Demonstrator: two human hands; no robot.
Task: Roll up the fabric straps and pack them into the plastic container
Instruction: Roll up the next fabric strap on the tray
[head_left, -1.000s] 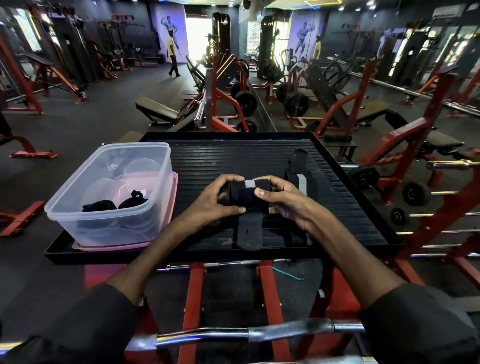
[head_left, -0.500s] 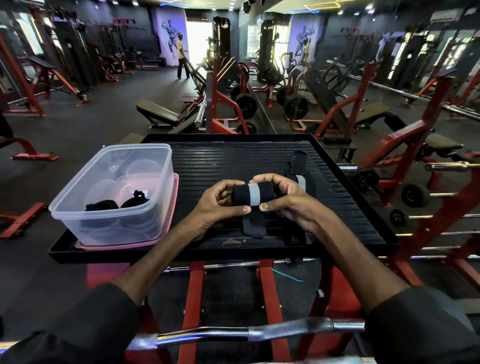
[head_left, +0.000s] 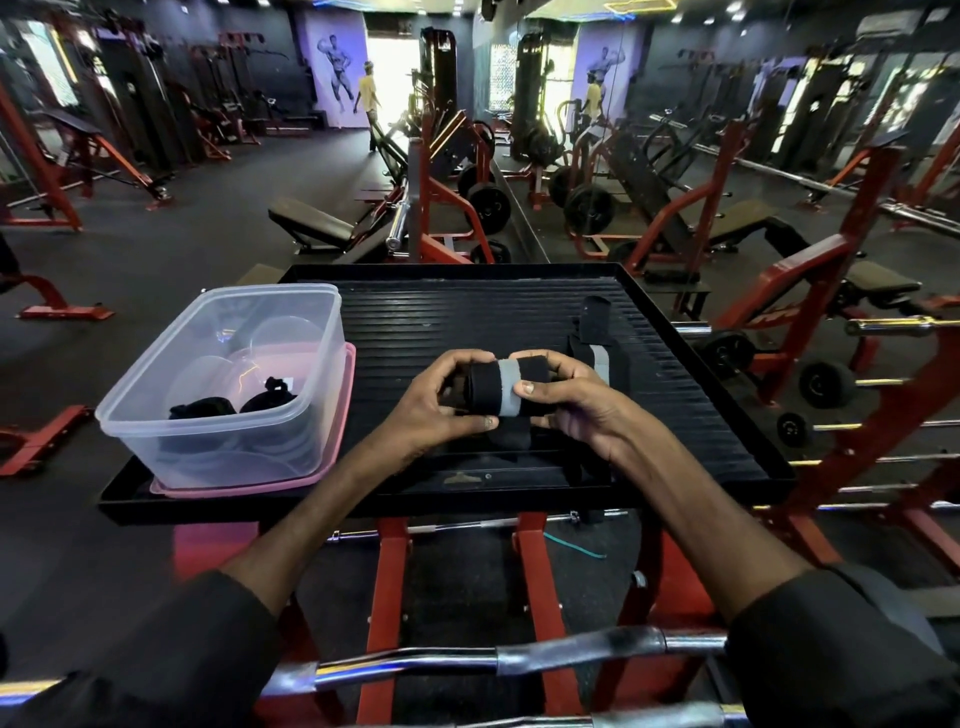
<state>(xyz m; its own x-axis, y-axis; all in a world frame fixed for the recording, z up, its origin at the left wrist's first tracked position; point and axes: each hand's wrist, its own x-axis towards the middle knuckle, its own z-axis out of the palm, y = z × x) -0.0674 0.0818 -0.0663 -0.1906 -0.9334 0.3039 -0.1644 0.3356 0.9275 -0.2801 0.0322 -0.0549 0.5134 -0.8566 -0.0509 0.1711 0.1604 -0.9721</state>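
Observation:
A black fabric strap with a grey stripe (head_left: 506, 387) is wound into a tight roll above the black ribbed platform (head_left: 467, 322). My left hand (head_left: 441, 400) grips its left end and my right hand (head_left: 571, 395) grips its right end, thumbs on the front. A short tail of the strap hangs below the roll. Another black strap with a grey stripe (head_left: 597, 338) lies flat on the platform behind my right hand. The clear plastic container (head_left: 228, 384) stands at the platform's left on a pink lid (head_left: 348, 415), with two dark rolled straps (head_left: 234, 405) inside.
A chrome curl bar (head_left: 493, 660) crosses the foreground below my arms. Red gym frames, benches and weight plates (head_left: 589, 208) surround the platform. A person in a yellow shirt (head_left: 368, 98) walks far back by the bright doorway.
The strap's hanging tail has grown much shorter as both hands wound it onto the roll. The roll has risen slightly, grey stripe now at the front.

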